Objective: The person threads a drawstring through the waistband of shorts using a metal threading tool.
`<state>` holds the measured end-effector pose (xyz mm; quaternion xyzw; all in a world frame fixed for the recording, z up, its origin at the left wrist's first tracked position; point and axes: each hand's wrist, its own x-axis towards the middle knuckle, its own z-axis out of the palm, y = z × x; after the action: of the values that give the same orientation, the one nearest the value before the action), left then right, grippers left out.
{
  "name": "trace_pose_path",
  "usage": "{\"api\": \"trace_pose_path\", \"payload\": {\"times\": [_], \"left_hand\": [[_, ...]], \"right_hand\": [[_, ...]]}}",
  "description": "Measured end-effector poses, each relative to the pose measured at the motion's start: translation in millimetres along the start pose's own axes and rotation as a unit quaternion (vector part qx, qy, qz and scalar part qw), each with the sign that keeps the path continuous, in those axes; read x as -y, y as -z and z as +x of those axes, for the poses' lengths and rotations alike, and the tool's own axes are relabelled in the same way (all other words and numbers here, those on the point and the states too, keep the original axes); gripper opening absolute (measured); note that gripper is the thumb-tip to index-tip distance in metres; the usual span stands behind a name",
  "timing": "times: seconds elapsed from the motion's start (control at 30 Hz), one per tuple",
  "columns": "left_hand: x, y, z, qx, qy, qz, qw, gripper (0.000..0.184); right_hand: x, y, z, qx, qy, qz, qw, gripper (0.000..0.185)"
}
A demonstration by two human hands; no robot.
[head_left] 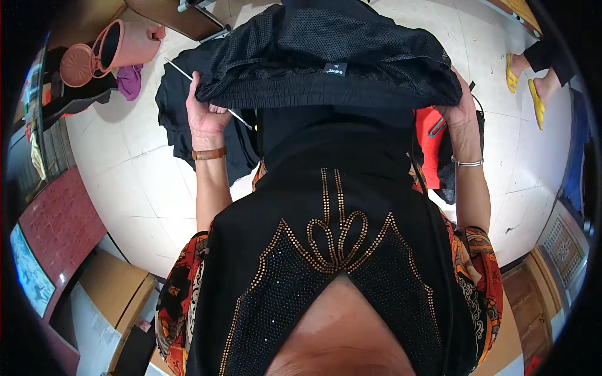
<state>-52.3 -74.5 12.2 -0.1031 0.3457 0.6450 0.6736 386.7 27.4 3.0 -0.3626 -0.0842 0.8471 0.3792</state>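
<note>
A black elastic-waist garment point(326, 47) with mesh inside is stretched out in front of me, its gathered waistband point(313, 95) towards me. A small dark label point(335, 69) shows inside the band. My left hand point(208, 114) is closed on the left end of the band. A thin pale rod or cord point(177, 68) crosses behind that hand. My right hand point(463, 109) grips the right end, its fingers partly hidden by the cloth. Just below those fingers is a small green-edged tool point(437, 128); I cannot tell whether it is held. Red cloth point(428, 147) lies beneath it.
Black cloth point(175, 103) is heaped on the tiled floor to the left. A pink bucket point(128, 44) lies beyond it, beside a purple cloth point(129, 83). At the right, another person's feet in yellow shoes point(537, 103) are on the floor. Table legs point(213, 31) stand at the back.
</note>
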Motion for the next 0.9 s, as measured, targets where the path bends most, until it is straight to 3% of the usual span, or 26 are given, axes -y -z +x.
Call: {"api": "trace_pose_path", "payload": {"times": [0.1,0.23,0.4,0.57,0.63,0.73,0.8,0.83,0.9], "left_hand": [[1,3,-1,0.042,0.014,-0.006,0.999,0.029],[9,-15,-16,-0.058,-0.085,0.182,0.978,0.029],[-2,-2,-23,-0.065,-0.123,0.297,0.945,0.031],[3,6,-25,-0.014,-0.086,0.27,0.959,0.03],[6,5,-26,-0.041,-0.108,0.286,0.951,0.03],[12,-2,-31,-0.122,-0.174,0.332,0.919,0.029],[16,-15,-45,-0.215,-0.271,0.397,0.85,0.028],[18,-20,-54,-0.214,-0.271,0.396,0.851,0.028],[20,-28,-72,-0.185,-0.328,0.487,0.788,0.023]], "right_hand": [[-5,3,2,-0.014,-0.001,0.006,1.0,0.028],[-9,1,0,-0.056,-0.002,0.022,0.998,0.028],[-13,15,12,-0.087,-0.02,0.041,0.995,0.029],[-15,17,12,-0.072,-0.018,0.031,0.997,0.029],[-15,15,9,-0.073,-0.023,0.032,0.997,0.029],[-14,11,4,-0.076,-0.038,0.036,0.996,0.029],[-14,10,4,-0.07,-0.037,0.037,0.996,0.029],[-15,10,4,-0.066,-0.037,0.04,0.996,0.029],[-18,9,4,-0.06,-0.036,0.047,0.996,0.03]]}}
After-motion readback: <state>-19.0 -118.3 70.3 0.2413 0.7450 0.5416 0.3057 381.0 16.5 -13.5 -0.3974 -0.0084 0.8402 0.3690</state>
